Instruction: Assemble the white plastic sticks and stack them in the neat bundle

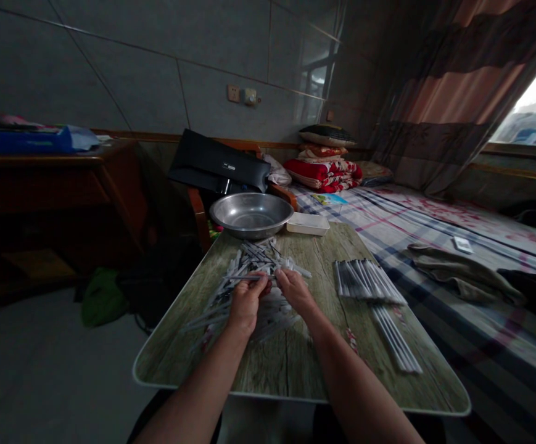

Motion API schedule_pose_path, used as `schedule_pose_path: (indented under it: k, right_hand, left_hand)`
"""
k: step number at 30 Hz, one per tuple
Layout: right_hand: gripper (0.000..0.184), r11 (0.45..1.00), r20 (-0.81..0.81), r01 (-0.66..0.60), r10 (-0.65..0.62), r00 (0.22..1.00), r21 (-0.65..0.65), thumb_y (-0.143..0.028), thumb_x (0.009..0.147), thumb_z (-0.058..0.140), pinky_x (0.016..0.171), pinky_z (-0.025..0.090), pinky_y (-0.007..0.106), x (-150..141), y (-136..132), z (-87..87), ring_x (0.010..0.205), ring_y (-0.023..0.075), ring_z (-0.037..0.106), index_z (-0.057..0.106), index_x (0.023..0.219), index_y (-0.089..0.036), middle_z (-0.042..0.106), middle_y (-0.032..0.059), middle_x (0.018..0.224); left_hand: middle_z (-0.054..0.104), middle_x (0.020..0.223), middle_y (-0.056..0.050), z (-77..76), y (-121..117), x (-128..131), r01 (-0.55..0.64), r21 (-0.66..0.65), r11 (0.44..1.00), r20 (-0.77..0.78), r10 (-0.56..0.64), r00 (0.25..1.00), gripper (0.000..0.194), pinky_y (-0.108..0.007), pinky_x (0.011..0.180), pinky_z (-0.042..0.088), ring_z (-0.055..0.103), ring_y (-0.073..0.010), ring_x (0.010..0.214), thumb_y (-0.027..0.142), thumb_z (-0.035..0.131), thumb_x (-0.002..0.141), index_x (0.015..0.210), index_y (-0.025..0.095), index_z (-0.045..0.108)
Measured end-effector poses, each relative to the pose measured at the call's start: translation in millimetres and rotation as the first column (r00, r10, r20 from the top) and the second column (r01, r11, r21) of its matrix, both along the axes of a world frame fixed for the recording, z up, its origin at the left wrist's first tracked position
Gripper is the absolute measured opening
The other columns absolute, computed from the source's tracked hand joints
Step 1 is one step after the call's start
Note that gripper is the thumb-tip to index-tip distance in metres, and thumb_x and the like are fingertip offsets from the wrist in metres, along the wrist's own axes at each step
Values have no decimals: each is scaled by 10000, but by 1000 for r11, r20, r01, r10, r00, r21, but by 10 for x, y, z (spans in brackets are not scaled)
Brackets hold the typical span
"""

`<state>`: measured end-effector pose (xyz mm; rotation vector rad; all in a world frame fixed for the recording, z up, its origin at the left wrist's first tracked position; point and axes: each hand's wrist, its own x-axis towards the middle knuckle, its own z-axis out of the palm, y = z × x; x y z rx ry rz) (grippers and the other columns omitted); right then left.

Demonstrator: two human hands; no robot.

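Observation:
My left hand [247, 303] is closed around a thin pale tube, pen-like in shape [242, 277], which lies roughly level and points out to the left. At the tube's other end, the fingers of my right hand [294, 288] are pinched together; exactly what their tips grip is too small to make out. Both hands are just above a loose pile of similar translucent tubes [212, 316] spread over the small wood-patterned table [295, 370]. To the right, a neat row of dark-tipped tubes [364, 280] rests across several plain whitish tubes [397, 339].
Behind the pile stand a wide metal basin [251, 213] and a shallow white tray [308, 224]. A chair [198, 216] bearing a black bag [221, 163] is beyond them. Along the table's right side is a bed with a checked sheet [388, 228]; a wooden desk [119, 185] is at left.

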<state>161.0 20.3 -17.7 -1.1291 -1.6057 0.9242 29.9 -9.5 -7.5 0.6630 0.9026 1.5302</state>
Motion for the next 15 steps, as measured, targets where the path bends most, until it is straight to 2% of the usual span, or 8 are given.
schedule_pose_path:
  k: [2,4,6,8,11,15]
  right_hand:
    - [554,998,-54,-26,23,998,-51,-618,904,388,443,256,237,6,0,-7,450,95,339,422,530,-212,380,-31,468]
    - [552,990,-159,-80,61,985,-119,-654,899,356,422,267,226,14,-3,-17,437,92,367,486,606,-205,428,-28,498]
    - [441,976,-274,-160,115,955,-148,-632,861,468,415,303,211,22,-8,-22,455,94,424,532,767,-205,494,-34,577]
    - [367,967,-335,-214,157,929,-140,-566,793,610,417,331,203,28,-11,-25,466,92,442,510,857,-219,505,-54,616]
    - [348,975,-269,-187,150,951,-118,-546,811,600,418,322,202,29,-4,-29,446,85,407,491,773,-218,474,-62,565]
    - [523,992,-113,-103,94,989,-79,-604,905,407,427,286,218,24,6,-31,428,85,363,459,568,-207,424,-33,469]
  left_hand:
    - [691,684,-8,-1,-5,2,15,1,1000,8,-15,1000,397,-272,645,508,645,-143,619,338,876,520,789,141,662]
    - [697,699,-9,-9,-2,0,8,-4,1000,11,-8,1000,409,-278,656,512,652,-148,634,348,877,517,799,143,662]
    - [699,702,-6,-21,7,-2,-18,-10,1000,7,18,1000,414,-279,666,514,651,-147,638,353,875,520,809,145,663]
    - [698,702,-4,-31,15,-1,-44,-15,999,1,44,999,412,-278,670,514,649,-143,636,351,873,521,811,146,664]
    - [693,685,-4,-37,19,8,-44,-12,999,-8,44,999,402,-276,665,515,647,-143,629,345,872,523,802,144,663]
    - [694,687,-5,-37,9,25,-8,2,1000,-13,8,1000,397,-275,657,514,648,-144,628,337,872,522,802,147,665]
